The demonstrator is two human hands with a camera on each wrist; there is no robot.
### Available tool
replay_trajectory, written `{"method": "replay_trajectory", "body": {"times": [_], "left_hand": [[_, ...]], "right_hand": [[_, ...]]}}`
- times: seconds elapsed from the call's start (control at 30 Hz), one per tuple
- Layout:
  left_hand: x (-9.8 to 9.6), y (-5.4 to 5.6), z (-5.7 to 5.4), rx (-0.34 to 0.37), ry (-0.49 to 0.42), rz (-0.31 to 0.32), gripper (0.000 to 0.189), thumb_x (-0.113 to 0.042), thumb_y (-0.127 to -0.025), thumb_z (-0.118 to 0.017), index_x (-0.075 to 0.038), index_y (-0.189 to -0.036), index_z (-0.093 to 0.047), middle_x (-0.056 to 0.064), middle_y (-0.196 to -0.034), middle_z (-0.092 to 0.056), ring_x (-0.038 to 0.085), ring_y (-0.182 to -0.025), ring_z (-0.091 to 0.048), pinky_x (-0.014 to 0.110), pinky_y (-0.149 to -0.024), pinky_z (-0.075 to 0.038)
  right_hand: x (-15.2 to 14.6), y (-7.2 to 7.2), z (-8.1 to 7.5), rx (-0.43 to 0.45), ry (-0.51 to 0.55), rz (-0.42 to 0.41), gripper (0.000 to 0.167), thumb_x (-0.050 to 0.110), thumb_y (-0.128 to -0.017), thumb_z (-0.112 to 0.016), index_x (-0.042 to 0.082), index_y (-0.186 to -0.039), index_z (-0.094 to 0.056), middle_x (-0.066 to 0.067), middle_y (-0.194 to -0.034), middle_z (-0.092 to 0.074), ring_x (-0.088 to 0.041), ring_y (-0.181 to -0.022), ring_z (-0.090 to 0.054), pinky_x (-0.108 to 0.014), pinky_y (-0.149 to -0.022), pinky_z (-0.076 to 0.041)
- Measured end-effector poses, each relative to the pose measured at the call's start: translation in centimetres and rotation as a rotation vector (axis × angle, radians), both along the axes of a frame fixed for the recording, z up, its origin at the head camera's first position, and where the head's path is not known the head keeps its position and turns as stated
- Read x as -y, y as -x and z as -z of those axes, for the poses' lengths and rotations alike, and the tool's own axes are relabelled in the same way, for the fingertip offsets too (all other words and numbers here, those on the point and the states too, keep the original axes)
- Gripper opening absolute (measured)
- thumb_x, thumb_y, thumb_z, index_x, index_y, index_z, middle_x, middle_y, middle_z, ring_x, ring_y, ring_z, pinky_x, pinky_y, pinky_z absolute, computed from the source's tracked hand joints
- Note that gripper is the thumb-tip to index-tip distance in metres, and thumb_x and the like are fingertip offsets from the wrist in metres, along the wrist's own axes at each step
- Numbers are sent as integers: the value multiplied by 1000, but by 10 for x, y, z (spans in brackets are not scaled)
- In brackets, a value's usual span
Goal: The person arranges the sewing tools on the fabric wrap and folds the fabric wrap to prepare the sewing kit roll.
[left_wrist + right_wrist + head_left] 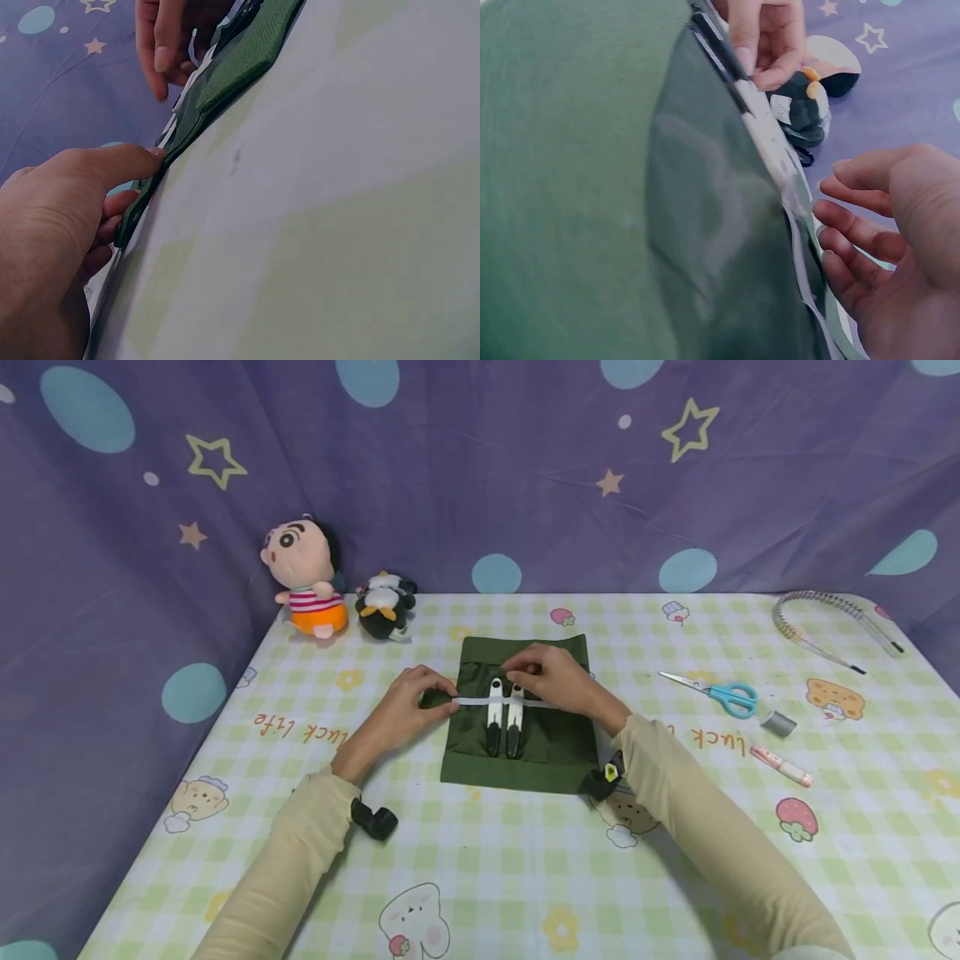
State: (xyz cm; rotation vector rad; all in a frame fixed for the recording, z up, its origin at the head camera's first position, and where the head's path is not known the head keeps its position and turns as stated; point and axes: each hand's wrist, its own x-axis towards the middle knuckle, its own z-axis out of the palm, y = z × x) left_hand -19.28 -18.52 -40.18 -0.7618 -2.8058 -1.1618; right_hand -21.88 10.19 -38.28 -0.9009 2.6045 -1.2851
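A dark green fabric piece [555, 747] lies on the table, with a narrow white strip [471, 701] running across it. Two slim white tools with black ends, a left one [495, 714] and a right one [515, 720], lie side by side at the strip; their exact kind is unclear. My left hand [405, 710] pinches the fabric's left edge by the strip's end, thumb on top in the left wrist view. Above the right tool's upper end hovers my right hand [558, 678]. Its fingers are loosely bent and hold nothing in the right wrist view [900, 240].
Blue-handled scissors [731, 697], a grey thread spool [778, 723] and a pink-and-white pen-like stick [782, 766] lie to the right. A curved beaded band [813, 596] is at the far right. Two plush toys, a doll [307, 577] and a penguin [385, 606], sit at the back left.
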Motion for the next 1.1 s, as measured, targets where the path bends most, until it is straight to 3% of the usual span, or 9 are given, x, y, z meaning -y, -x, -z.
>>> {"method": "replay_trajectory", "body": {"times": [0.33,0.6,0.9,1.1], "left_hand": [[3,-1,0,-3,-9,7,15,-19,-96,-78,-10,-107,-75,6,-111,-63,29,-107,-53,50,-96,-41],[3,-1,0,3,-5,2,14,-19,-95,-79,-11,-106,-75,6,-111,-63,28,-108,-53,49,-97,-42],[3,2,1,3,-11,9,15,-21,-96,-78,-12,-107,-75,6,-113,-63,28,-109,-52,49,-97,-41],[3,1,2,4,-15,12,15,-21,-96,-78,-12,-107,-75,6,-113,-63,28,-108,-53,50,-96,-42]], "right_hand": [[-32,-2,-6,-8,42,63,24,9,-104,-64,-1,-124,-72,-14,-118,-70,-25,-94,-65,-43,-81,-53],[-75,-8,-6,2,79,162,25,11,-105,-63,-3,-124,-72,-17,-123,-68,-27,-100,-65,-32,-84,-52],[-133,-20,-7,-110,84,295,23,9,-104,-64,-4,-122,-73,-21,-118,-71,-1,-92,-62,-15,-82,-48],[-167,-32,-8,-96,60,387,26,14,-105,-65,-3,-124,-72,-16,-117,-72,3,-92,-63,-11,-81,-46]]}}
